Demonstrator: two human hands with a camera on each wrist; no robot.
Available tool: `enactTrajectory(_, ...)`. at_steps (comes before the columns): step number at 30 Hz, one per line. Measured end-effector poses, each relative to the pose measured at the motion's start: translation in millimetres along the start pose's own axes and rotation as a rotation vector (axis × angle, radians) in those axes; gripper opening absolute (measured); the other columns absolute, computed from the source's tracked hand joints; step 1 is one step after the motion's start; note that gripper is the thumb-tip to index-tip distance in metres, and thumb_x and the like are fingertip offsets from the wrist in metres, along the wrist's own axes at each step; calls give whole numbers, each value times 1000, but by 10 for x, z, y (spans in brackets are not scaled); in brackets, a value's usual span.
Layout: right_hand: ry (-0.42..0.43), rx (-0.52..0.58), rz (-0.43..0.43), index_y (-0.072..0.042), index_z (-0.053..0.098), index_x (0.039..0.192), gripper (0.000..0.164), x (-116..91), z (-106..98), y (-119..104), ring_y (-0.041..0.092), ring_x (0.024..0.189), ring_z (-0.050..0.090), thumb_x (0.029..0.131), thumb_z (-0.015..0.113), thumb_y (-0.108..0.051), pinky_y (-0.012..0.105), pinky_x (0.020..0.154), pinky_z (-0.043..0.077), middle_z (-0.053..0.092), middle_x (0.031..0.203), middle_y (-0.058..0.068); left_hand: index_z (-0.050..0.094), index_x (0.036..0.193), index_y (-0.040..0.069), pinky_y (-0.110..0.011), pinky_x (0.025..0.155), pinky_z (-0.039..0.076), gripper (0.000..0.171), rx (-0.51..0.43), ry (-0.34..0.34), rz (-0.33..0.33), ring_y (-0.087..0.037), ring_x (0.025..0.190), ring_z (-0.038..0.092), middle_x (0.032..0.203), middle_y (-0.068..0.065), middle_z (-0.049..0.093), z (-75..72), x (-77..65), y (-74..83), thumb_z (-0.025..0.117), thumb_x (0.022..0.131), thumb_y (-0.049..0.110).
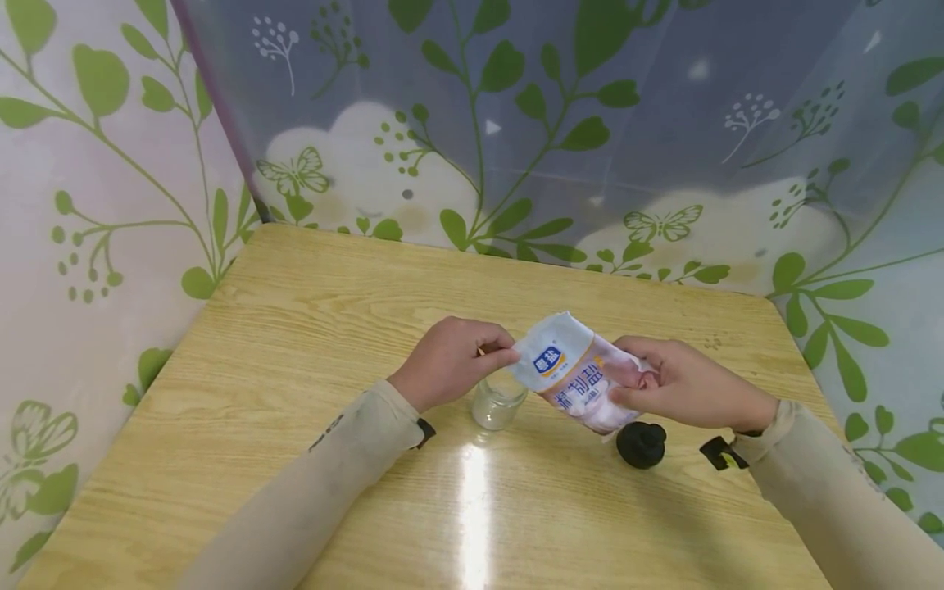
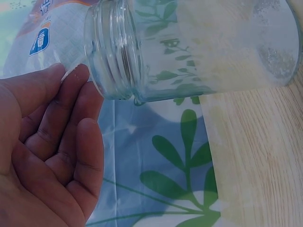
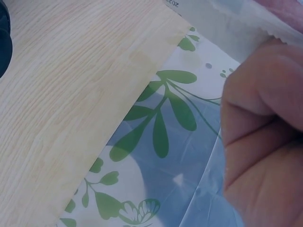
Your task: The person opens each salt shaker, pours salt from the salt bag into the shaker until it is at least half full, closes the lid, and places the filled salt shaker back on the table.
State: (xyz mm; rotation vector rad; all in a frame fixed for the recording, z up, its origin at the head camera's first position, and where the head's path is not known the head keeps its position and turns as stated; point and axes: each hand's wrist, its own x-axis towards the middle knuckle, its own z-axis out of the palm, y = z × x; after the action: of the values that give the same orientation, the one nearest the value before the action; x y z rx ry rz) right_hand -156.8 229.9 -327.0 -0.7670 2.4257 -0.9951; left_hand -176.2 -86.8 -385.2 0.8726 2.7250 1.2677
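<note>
A printed plastic salt bag (image 1: pixel 564 373) is held tilted over the table between both hands. My left hand (image 1: pixel 460 360) pinches its upper left corner between thumb and forefinger; the left wrist view shows that pinch at the bag's edge (image 2: pixel 52 52), with the other fingers loosely bent. My right hand (image 1: pixel 678 381) grips the bag's right end, fingers behind and thumb in front. Below the left fingers stands an uncapped clear glass jar (image 1: pixel 496 408). White grains (image 2: pixel 277 52) show at the jar's bottom in the left wrist view, and its threaded mouth (image 2: pixel 111 52) is close beside the fingertips.
A black knobbed lid (image 1: pixel 642 445) lies on the wooden table (image 1: pixel 332 328), just below the bag's lower end. Leaf-printed cloth walls (image 1: pixel 516 147) rise behind the table and on both sides. Light reflects off the tabletop in front of the jar.
</note>
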Motion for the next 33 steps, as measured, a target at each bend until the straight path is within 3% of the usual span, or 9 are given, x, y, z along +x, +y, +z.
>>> enactTrajectory(16, 12, -27, -13, -17, 66, 117, 23, 9, -25, -29, 11, 65, 59, 96, 75, -17, 27, 57, 50, 74, 94, -2, 78, 101, 18, -28, 67, 50, 13, -11, -7, -5, -8, 69, 58, 88, 6, 75, -17, -14, -7, 72, 100, 28)
enactTrajectory(24, -6, 0, -9, -17, 66, 120, 25, 24, -35, -14, 15, 74, 67, 97, 75, -16, 30, 65, 56, 75, 100, -3, 79, 101, 18, -27, 67, 50, 13, -14, 0, -9, -7, 70, 59, 87, 9, 74, -30, -20, -2, 72, 99, 29)
enactTrajectory(33, -24, -8, 10, -14, 65, 119, 24, 37, -40, -69, 14, 74, 65, 97, 75, -18, 29, 63, 54, 75, 100, -1, 78, 101, 19, -28, 68, 52, 11, -24, 5, -19, -7, 71, 61, 87, 9, 74, -35, -47, -7, 72, 99, 28)
